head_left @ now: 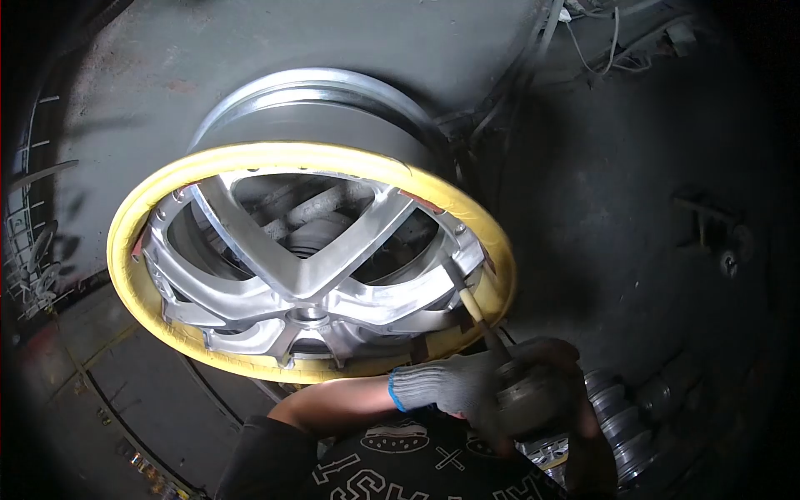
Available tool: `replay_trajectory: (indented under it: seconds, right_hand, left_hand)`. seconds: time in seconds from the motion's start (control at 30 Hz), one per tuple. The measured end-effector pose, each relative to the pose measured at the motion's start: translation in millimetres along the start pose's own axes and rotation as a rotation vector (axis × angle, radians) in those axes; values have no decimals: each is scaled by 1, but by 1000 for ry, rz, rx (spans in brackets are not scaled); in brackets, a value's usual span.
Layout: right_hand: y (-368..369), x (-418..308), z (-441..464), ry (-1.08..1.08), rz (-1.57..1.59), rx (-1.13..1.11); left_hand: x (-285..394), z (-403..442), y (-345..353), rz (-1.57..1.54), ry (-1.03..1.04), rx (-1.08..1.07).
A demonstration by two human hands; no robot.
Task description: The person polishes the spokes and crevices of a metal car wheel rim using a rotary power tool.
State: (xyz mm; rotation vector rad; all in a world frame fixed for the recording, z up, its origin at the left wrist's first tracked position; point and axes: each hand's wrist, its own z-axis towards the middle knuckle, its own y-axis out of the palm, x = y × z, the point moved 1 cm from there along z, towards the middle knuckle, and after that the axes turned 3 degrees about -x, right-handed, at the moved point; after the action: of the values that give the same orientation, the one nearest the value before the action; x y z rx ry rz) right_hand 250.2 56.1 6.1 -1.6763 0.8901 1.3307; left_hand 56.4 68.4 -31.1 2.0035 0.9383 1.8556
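A silver alloy wheel (312,287) stands tilted in front of me, with a yellow covering (317,155) around its front rim. My left hand (446,386), in a grey knit glove with a blue cuff, is closed around a dark handheld tool with a narrow arm (533,404). My right hand (571,367) is at the far side of the tool's body, deep in shadow; its fingers are hard to make out. The tool's arm has a pale section and reaches up to the wheel's right spoke near the rim. Whether its tip touches the metal, I cannot tell.
Behind the wheel stands a grey surface (250,42). Several shiny stacked wheels (621,425) lie at lower right. A wire rack (33,250) is at the left, and white cables (612,46) hang at upper right. Dark floor spreads to the right.
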Motion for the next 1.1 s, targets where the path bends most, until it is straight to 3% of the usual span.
replay_trajectory:
  seconds: [0.07, 0.2, 0.3, 0.33, 0.4, 0.5, 0.6, 0.67, 0.7, 0.8, 0.9, 1.0, 1.03, 1.1]
  right_hand:
    - [-5, -3, 3, 80, 39, -284]
    - [13, -17, 6, 65, 69, -273]
    - [23, -35, 6, 62, -33, -253]
    - [27, -40, 5, 64, -141, -237]
    - [36, -38, 2, 63, -121, -269]
    - [50, -42, -3, 69, -66, -272]
    - [65, -42, -11, 20, -89, -234]
    - [73, -39, -18, -38, -151, -223]
    - [76, -36, -22, 37, -143, -239]
    - [73, -43, -15, 82, -113, -249]
    - [61, -50, 0, 28, -82, -235]
    - [44, -56, 6, 11, -119, -209]
    - [37, -55, 8, 16, -162, -195]
    - [26, -50, 14, 40, -104, -202]
  left_hand:
    - [-6, -5, 4, 16, -36, -51]
    - [-25, -20, 10, 100, -179, -191]
    - [-57, -38, 20, 132, -595, -339]
    - [-117, -53, 37, -276, -376, -344]
    - [-140, -66, 48, -671, -148, -337]
    - [-75, -73, 52, -735, 50, -62]
    - [-35, -86, 35, -509, -155, 72]
    - [-32, -92, 23, -212, -295, -275]
    - [-38, -95, 25, -208, -297, -277]
    - [-68, -103, 36, -407, -217, -195]
    - [-70, -104, 35, -364, -21, -58]
    - [-72, -81, 43, -649, -164, -82]
    - [-90, -48, 57, -866, -424, 128]
    - [-90, -49, 44, -736, 48, 77]
